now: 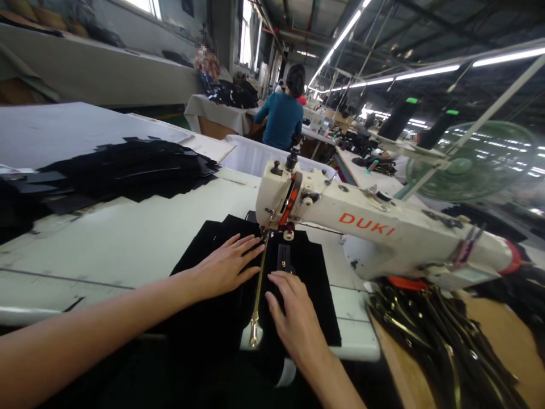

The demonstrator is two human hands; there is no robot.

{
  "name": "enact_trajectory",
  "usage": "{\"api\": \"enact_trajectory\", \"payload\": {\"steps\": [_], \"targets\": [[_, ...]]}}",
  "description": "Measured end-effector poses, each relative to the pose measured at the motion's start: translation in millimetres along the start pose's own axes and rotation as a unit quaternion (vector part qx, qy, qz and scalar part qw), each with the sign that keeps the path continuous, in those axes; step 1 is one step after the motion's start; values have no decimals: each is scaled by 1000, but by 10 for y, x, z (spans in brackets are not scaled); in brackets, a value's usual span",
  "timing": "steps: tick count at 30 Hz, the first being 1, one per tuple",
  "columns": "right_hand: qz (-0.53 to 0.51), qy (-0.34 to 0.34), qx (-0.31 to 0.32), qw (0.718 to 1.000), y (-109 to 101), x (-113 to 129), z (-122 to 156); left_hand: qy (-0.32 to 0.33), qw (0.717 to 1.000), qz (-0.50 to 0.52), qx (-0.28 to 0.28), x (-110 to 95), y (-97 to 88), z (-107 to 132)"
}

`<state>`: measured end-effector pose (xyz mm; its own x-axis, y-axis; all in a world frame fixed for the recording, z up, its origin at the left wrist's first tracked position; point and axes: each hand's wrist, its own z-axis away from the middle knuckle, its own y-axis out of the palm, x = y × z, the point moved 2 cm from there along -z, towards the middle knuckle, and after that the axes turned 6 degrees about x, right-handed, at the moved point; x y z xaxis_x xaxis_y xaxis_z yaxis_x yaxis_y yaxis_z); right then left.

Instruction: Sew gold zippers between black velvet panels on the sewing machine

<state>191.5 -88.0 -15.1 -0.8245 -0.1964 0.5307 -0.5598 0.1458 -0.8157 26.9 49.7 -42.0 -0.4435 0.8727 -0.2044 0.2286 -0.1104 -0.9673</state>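
Note:
A white DUKI sewing machine stands on the white table. Black fabric lies flat under its needle. A gold zipper runs toward me from the presser foot over the fabric. My left hand lies flat on the fabric left of the zipper, fingers stretched toward the needle. My right hand rests flat on the fabric right of the zipper, fingers pointing at the foot. Neither hand grips anything.
A stack of black cut pieces lies on the table at the left. A heap of gold zippers sits at the right. A green fan stands behind the machine. A person in a teal top works ahead.

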Motion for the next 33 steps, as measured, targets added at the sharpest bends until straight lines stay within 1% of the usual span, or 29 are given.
{"api": "enact_trajectory", "payload": {"steps": [2,6,9,11,14,16,18,21,26,29,33], "targets": [[-3,0,-15,1000,-36,-20,-11,0,1000,-4,-2,-13,2,9],[21,10,-43,999,-218,-88,-184,-2,1000,-18,-14,-25,-13,-27],[33,5,-27,999,-291,-67,-209,-17,999,-25,-14,-114,-62,41],[29,2,-12,1000,-261,-18,-106,-19,1000,-24,-4,-252,-92,198],[-2,-14,1,1000,-117,90,173,-1,1000,-12,15,-527,-91,552],[-13,-38,5,999,5,168,357,-1,1000,-3,-7,-668,-60,773],[-1,-57,4,998,110,227,482,-7,999,6,-47,-733,-15,918],[39,-64,1,997,192,264,540,2,996,34,-86,-707,36,981],[71,-89,6,993,186,272,498,31,993,76,-89,-608,37,984],[67,-96,-6,993,188,262,478,51,991,71,-97,-632,46,1019],[46,-87,-30,995,209,244,435,58,991,71,-99,-683,75,1036]]}}
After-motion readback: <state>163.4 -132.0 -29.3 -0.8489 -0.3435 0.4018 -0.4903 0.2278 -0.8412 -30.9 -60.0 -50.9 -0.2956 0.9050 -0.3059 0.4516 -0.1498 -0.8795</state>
